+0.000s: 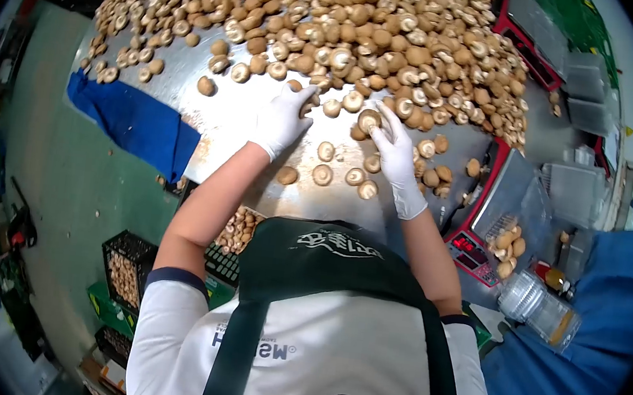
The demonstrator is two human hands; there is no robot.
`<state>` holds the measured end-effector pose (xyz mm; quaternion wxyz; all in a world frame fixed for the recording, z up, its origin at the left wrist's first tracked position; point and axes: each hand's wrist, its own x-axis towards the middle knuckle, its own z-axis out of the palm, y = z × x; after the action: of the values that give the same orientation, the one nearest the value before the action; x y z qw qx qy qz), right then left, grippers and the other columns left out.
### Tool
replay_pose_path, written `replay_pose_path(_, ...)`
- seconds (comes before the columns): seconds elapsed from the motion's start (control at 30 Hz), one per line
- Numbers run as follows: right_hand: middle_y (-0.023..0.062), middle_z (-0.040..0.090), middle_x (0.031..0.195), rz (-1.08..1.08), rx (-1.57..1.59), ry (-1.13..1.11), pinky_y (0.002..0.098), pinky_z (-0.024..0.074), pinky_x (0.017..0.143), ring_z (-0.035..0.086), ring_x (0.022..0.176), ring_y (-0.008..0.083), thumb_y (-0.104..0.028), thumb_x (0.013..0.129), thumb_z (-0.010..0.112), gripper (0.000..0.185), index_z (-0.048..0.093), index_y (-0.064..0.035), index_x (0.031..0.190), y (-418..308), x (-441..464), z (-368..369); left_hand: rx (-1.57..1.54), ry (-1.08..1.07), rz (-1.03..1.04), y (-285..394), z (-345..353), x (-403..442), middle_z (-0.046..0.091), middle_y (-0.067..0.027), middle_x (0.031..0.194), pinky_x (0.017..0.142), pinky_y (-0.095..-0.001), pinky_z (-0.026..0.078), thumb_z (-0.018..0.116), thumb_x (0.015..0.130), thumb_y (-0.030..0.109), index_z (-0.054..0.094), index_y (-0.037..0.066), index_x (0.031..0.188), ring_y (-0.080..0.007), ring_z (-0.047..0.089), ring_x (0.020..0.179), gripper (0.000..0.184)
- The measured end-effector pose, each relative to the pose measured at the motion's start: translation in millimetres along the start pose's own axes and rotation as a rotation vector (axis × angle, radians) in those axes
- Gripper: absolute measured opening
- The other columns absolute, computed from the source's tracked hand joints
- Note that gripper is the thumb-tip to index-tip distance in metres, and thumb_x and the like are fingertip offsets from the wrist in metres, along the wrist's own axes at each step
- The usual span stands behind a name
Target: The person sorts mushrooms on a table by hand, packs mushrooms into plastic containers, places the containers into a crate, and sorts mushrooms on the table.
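My right hand (396, 153), in a white glove, grips a brown-capped mushroom (368, 120) between thumb and fingers, its pale underside and stem showing. My left hand (283, 121), gloved too, curls its fingers round a mushroom (308, 106) at the near edge of the pile; the fingers partly hide it. A big heap of mushrooms (365, 29) covers the far part of the metal table (219, 129). Several loose mushrooms (323, 174) lie on the metal between and below my hands, some stem up.
A red digital scale (471, 248) with mushrooms on its tray stands at the right; another scale (529, 50) is farther back. Clear plastic boxes (575, 194) are stacked beyond. A blue cloth (135, 124) hangs over the left edge. Crates of mushrooms (125, 274) stand on the floor.
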<state>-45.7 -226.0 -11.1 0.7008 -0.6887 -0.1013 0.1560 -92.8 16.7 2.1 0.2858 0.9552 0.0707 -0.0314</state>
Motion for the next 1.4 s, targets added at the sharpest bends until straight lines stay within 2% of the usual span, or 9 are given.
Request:
replay_pose_path(0.07, 0.0005, 0.059, 0.103, 0.138, 0.085, -0.030, 0.0216, 0.0504, 0.083, 0.058, 0.094, 0.0057, -0.011, 0.100, 0.057, 0.045, 0.048, -0.0027, 0.144, -30.0, -10.7, -12.1, 0.043, 0.000, 0.022, 1.3, 2.5, 14.4, 0.061, -0.0182, 0.112, 0.084, -0.0436, 0.053, 0.077, 0.079, 0.021, 0.057, 0.015, 0.132, -0.0360, 0.064, 0.098, 0.057)
replay_pose_path(0.1, 0.0083, 0.045, 0.149, 0.198, 0.163, -0.082, 0.0271, 0.0489, 0.092, 0.057, 0.119, 0.0140, -0.013, 0.105, 0.046, 0.048, 0.038, -0.0020, 0.150, -32.1, -16.3, -18.2, 0.048, 0.026, 0.038, 1.3, 4.5, 19.3, 0.061, -0.0174, 0.111, 0.082, -0.0436, 0.053, 0.076, 0.080, 0.022, 0.057, 0.015, 0.131, -0.0352, 0.065, 0.096, 0.055)
replay_pose_path(0.27, 0.0112, 0.050, 0.140, 0.288, 0.712, -0.079, 0.0315, 0.0524, 0.091, 0.061, 0.113, 0.0206, -0.015, 0.106, 0.042, 0.048, 0.035, -0.0009, 0.151, -38.2, -37.1, -27.1, -0.101, 0.130, -0.023, 2.9, 4.9, 15.1, 0.065, -0.0140, 0.096, 0.077, -0.0398, 0.054, 0.072, 0.082, 0.021, 0.063, 0.013, 0.121, -0.0324, 0.067, 0.086, 0.040)
replay_pose_path(0.37, 0.0115, 0.055, 0.134, 0.296, 0.801, -0.012, 0.0307, 0.0489, 0.097, 0.060, 0.112, 0.0186, -0.016, 0.104, 0.048, 0.044, 0.044, -0.0012, 0.144, -26.5, -49.3, -35.4, -0.917, -0.029, -0.183, 5.5, 2.9, -3.0, 0.068, -0.0079, 0.098, 0.072, -0.0294, 0.054, 0.063, 0.097, 0.029, 0.060, 0.008, 0.123, -0.0157, 0.066, 0.084, 0.034)
replay_pose_path(0.57, 0.0144, 0.063, 0.124, -0.056, -0.273, -0.035, 0.0345, 0.0453, 0.101, 0.060, 0.115, 0.0233, -0.011, 0.095, 0.054, 0.041, 0.054, -0.0018, 0.135, -57.6, -70.5, 4.1, -1.631, -0.677, -0.601, 73.1, 20.6, -81.2, 0.066, -0.0077, 0.110, 0.059, -0.0247, 0.053, 0.047, 0.104, 0.045, 0.052, 0.010, 0.131, -0.0144, 0.065, 0.078, 0.045)
replay_pose_path(0.8, 0.0258, 0.051, 0.136, -0.156, -0.345, -0.277, 0.0433, 0.0377, 0.109, 0.048, 0.128, 0.0397, -0.005, 0.088, 0.052, 0.068, 0.031, -0.0041, 0.153, -70.1, -100.1, 33.6, -1.775, -0.704, -0.629, 79.5, 45.9, -109.5, 0.045, -0.0131, 0.147, 0.111, -0.0373, 0.041, 0.040, 0.103, 0.055, 0.032, 0.008, 0.152, -0.0228, 0.049, 0.132, 0.068)
replay_pose_path(0.97, 0.0196, 0.059, 0.129, 0.150, -0.246, -0.358, 0.0359, 0.0386, 0.108, 0.054, 0.126, 0.0295, -0.008, 0.093, 0.056, 0.047, 0.050, -0.0004, 0.139, -86.2, -41.0, 8.7, -1.886, -0.560, -0.542, 71.2, 58.9, -101.1, 0.053, -0.0047, 0.122, 0.080, -0.0309, 0.051, 0.054, 0.101, 0.029, 0.035, 0.019, 0.148, -0.0153, 0.057, 0.099, 0.051)
replay_pose_path(1.1, 0.0102, 0.058, 0.133, -0.297, -1.129, 0.155, 0.0423, 0.0376, 0.109, 0.050, 0.127, 0.0276, -0.018, 0.087, 0.064, 0.039, 0.065, -0.0133, 0.126, -30.4, 35.0, -34.9, -1.850, -0.598, -0.440, 74.4, 47.7, -95.3, 0.056, -0.0143, 0.108, 0.062, -0.0257, 0.048, 0.054, 0.100, 0.037, 0.035, 0.019, 0.146, -0.0191, 0.054, 0.075, 0.053)
replay_pose_path(1.4, 0.0113, 0.058, 0.125, 0.159, 0.888, 0.328, 0.0418, 0.0486, 0.100, 0.058, 0.118, 0.0250, -0.023, 0.102, 0.044, 0.037, 0.051, -0.0035, 0.132, -51.2, 25.2, -130.7, -1.927, -0.458, -0.597, 32.7, 36.1, -107.5, 0.058, -0.0135, 0.106, 0.056, -0.0251, 0.045, 0.056, 0.096, 0.047, 0.039, 0.024, 0.145, -0.0178, 0.053, 0.070, 0.056)
